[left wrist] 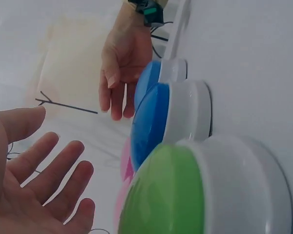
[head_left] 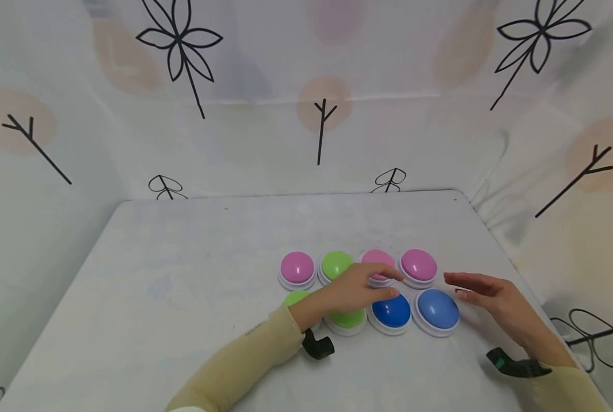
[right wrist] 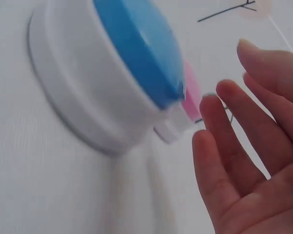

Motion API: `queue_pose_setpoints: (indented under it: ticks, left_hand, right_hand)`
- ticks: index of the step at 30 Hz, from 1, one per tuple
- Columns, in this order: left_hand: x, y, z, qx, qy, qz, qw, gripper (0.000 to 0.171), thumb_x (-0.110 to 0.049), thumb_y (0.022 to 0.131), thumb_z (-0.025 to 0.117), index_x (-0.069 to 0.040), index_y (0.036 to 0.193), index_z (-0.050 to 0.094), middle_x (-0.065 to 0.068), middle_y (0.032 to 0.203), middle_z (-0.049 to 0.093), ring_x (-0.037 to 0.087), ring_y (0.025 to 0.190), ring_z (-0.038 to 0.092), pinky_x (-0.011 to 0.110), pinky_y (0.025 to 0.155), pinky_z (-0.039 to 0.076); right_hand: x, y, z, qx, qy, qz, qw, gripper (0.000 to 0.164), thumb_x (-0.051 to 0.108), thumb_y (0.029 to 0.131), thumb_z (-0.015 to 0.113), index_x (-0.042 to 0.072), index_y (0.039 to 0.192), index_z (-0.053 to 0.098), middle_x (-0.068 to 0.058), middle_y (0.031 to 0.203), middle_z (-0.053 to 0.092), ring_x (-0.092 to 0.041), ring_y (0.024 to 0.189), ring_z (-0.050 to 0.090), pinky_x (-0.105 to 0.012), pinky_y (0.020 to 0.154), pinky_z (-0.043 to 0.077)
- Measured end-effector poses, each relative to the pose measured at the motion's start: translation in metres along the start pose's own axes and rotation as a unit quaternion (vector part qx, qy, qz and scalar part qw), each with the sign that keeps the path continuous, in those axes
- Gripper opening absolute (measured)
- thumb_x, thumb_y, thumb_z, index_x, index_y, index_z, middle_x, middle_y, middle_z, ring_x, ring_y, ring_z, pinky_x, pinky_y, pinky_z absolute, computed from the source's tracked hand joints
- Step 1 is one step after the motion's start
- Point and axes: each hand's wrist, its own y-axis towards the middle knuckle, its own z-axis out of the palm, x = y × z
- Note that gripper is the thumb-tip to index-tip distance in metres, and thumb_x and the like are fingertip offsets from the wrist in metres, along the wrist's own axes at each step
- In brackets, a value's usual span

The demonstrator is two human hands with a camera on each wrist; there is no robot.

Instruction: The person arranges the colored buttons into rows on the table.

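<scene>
Two rows of dome push buttons on white bases stand on the white table. My left hand (head_left: 355,289) hovers over the middle of them, fingers spread and holding nothing; a front green button (head_left: 348,320) lies partly under it. Beyond its fingertips are a dark blue button (head_left: 391,312) and a back pink button (head_left: 378,257). In the left wrist view, the palm (left wrist: 19,209) is apart from the domes. My right hand (head_left: 502,303), loosely bent and holding nothing, is just right of the lighter blue button (head_left: 438,309). A pink button (head_left: 418,265) sits behind that one.
Another pink button (head_left: 297,267) and a green button (head_left: 337,265) continue the back row leftward. A second front green button (head_left: 296,296) is mostly covered by the left forearm. The table (head_left: 157,286) meets patterned cloth walls (head_left: 265,143) at its back and sides.
</scene>
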Motion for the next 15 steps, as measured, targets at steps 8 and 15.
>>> queue_pose_setpoints:
  ticks: [8,15]
  left_hand:
    - [0.007,-0.021,-0.037,-0.055,-0.017,-0.029,0.9979,0.032,-0.036,0.1,0.061,-0.029,0.13,0.064,-0.015,0.126,0.061,0.008,0.125,0.05,0.043,0.107,0.042]
    - [0.018,-0.049,-0.075,-0.1,0.011,-0.025,0.9946,0.03,-0.03,0.099,0.063,-0.021,0.128,0.066,-0.011,0.126,0.063,0.013,0.127,0.051,0.051,0.108,0.039]
  right_hand:
    - [0.027,0.009,0.019,-0.018,0.024,-0.022,0.999,0.045,0.024,0.1,0.062,0.002,0.139,0.054,0.013,0.124,0.064,0.013,0.112,0.05,-0.011,0.086,0.046]
    - [0.057,0.022,0.041,-0.036,0.021,-0.064,0.997,0.04,0.025,0.099,0.064,0.008,0.135,0.061,-0.005,0.129,0.065,0.005,0.115,0.053,-0.012,0.087,0.047]
